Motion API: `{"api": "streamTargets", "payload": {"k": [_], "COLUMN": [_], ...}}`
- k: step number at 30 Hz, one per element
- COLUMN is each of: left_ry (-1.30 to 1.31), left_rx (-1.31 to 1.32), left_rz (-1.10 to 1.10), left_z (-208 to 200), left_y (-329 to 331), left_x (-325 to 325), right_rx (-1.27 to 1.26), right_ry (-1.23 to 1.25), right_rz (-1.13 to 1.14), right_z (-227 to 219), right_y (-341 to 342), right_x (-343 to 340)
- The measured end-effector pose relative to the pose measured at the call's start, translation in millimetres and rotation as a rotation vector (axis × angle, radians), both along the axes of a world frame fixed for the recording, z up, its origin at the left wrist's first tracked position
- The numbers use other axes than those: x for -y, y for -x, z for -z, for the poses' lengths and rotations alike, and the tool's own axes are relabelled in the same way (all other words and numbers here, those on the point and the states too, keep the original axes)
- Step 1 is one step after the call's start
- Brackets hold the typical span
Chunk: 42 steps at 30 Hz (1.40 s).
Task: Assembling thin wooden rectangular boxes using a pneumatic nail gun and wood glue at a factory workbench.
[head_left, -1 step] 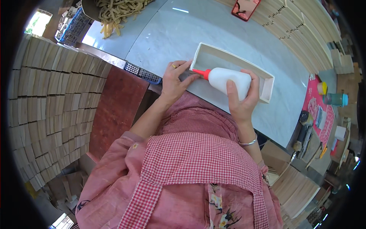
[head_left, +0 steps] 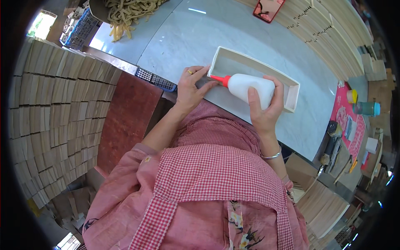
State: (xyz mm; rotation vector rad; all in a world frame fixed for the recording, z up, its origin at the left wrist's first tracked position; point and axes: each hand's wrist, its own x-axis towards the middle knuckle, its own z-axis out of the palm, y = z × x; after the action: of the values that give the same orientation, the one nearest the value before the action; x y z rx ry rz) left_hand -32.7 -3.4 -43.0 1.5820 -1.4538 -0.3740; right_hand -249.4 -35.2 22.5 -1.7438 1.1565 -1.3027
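A long, narrow, pale rectangular box (head_left: 254, 62) with thin walls lies at a slant on the pale table. I cannot tell whether it has a bottom. My left hand (head_left: 192, 88) grips its left end, index finger along the end wall and thumb by the near corner. In my right hand (head_left: 268, 109) is a white squeeze glue bottle (head_left: 246, 87), tilted with its red nozzle toward the left. The nozzle tip meets the box's near left corner, close to my left thumb. The bottle hides much of the near wall.
Pale stacked wooden pieces (head_left: 333, 37) line the table's far right side, beside a red-edged phone (head_left: 268, 9). A heap of pale strips (head_left: 131, 12) lies far left. Tall stacks of wooden pieces (head_left: 62, 108) stand left. A teal-lidded jar (head_left: 366, 108) is at right.
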Motion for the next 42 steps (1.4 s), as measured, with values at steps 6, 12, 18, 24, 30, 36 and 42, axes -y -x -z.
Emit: {"api": "streamTargets", "payload": {"k": [6, 12, 18, 24, 30, 36, 42], "left_ry": [0.005, 0.009, 0.014, -0.024, -0.014, -0.044, -0.067], "left_rx": [-0.009, 0.003, 0.009, 0.013, 0.029, -0.003, -0.002], "left_rz": [0.004, -0.003, -0.003, -0.012, -0.017, -0.02, -0.017], "left_z": [0.8, -0.3, 3.4, 0.6, 3.1, 1.5, -1.5], "left_y": [-1.8, -0.2, -1.8, 0.4, -0.4, 0.4, 0.1], "left_x": [-0.6, -0.1, 0.4, 0.7, 0.1, -1.0, -2.0], "right_rx": [-0.012, -0.09, -0.113, -0.155, -0.176, -0.216, -0.231], "right_ry": [-0.026, -0.035, -0.081, -0.08, -0.099, -0.081, -0.069], "right_rz": [0.03, 0.119, 0.22, 0.326, 0.414, 0.484, 0.546], "right_z": [-10.2, -19.7, -24.8, -28.7, -36.4, -36.7, -39.0], "right_y": [15.9, 48.0, 79.6, 114.6, 139.0, 165.7, 183.4], "right_x": [-2.1, -9.0, -18.6, -27.0, -35.9, -42.6, -45.2]}}
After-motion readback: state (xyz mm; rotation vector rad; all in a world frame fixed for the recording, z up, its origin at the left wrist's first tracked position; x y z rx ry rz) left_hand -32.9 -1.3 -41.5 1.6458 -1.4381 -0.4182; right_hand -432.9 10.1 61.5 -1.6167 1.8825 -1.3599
